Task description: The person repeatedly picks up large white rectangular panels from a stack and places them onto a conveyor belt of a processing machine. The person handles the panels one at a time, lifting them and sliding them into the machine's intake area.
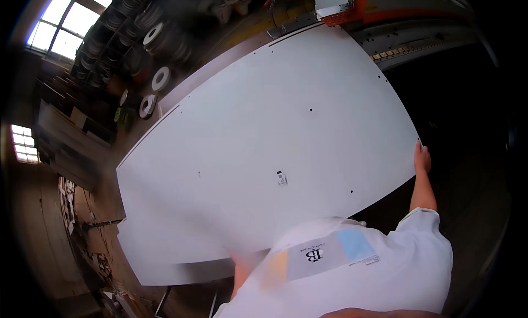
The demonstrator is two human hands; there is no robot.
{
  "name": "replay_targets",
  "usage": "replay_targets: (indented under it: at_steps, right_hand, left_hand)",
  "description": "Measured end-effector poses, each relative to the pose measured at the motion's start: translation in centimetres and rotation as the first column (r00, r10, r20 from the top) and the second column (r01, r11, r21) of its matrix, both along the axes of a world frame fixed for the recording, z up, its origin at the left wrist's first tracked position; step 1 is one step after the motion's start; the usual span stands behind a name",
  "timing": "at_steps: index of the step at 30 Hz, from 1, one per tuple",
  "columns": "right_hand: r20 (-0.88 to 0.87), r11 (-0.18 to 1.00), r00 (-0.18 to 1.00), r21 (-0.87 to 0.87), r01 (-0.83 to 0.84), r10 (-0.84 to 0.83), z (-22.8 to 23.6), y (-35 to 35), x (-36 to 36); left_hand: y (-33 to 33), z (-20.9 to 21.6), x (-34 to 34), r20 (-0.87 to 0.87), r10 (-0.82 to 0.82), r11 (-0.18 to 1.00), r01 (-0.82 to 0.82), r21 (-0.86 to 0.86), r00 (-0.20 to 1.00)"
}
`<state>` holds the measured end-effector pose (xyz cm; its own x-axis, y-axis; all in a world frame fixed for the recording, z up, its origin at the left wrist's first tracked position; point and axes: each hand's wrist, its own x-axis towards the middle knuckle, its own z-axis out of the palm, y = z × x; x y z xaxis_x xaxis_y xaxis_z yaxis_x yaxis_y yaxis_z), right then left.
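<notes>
A large white panel with several small dark holes spreads out in front of me, a small printed label stuck on it. At its right edge, my right hand is closed on the rim near the corner, arm stretched out. My left arm reaches the panel's near edge at lower middle. Blur and the panel's edge hide the fingers of that hand, so its grip does not show. Beneath the near left part, a second white board sticks out.
An orange and white machine stands at the far edge, with a dark rail running right. Rolls of edge banding lie at the far left, below a rack of rolls. Stacked boards line the left side.
</notes>
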<state>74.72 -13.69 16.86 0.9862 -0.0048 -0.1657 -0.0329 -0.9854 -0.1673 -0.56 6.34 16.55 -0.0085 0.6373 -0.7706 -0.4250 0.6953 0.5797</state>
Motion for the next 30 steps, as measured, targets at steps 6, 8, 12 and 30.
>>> replay_targets:
  at_steps: [6, 8, 12, 30]
  right_hand:
    - [0.032, 1.000, 0.999, -0.006, 0.002, -0.002, -0.2, 1.1, -0.8]
    - [0.053, 1.000, 0.998, -0.006, 0.030, -0.030, -0.8, 0.4, -0.9]
    - [0.025, 1.000, 0.999, 0.004, 0.031, -0.031, -0.8, 0.9, -1.0]
    - [0.032, 1.000, 0.999, -0.012, 0.026, -0.026, -1.6, 1.0, -1.0]
  left_hand:
    - [2.1, -2.1, -0.6, 0.041, 0.317, 0.943, -0.310, -0.124, 0.947]
    - [2.7, -3.2, -0.7, 0.022, 0.205, 0.977, -0.203, -0.063, 0.979]
    - [1.1, -4.6, -4.2, -0.065, 0.027, 0.998, -0.023, 0.063, 0.998]
    - [2.5, 1.0, 1.7, -0.339, -0.218, 0.947, 0.282, 0.154, 0.915]
